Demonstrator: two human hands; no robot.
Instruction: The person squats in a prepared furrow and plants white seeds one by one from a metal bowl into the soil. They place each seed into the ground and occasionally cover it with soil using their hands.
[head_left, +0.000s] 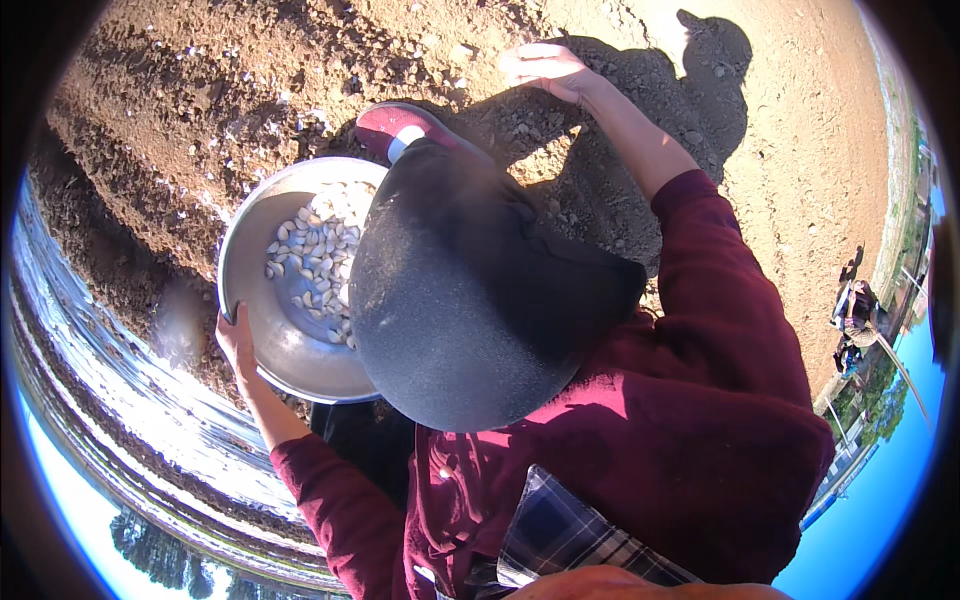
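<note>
My left hand grips the near-left rim of a wide metal bowl, thumb over the edge. Pale garlic cloves lie in a loose heap across the bowl's bottom. Part of the bowl is hidden behind my bent knee in dark trousers. My right hand reaches out over the brown soil beyond my shoe. Its fingers are stretched out in bright sun, and nothing shows in them.
Tilled, clumpy soil with scattered pale bits spreads at the far left. My red shoe rests on the ground beside the bowl. Silvery sheeting covers rows at the left. Another person is far off at the right.
</note>
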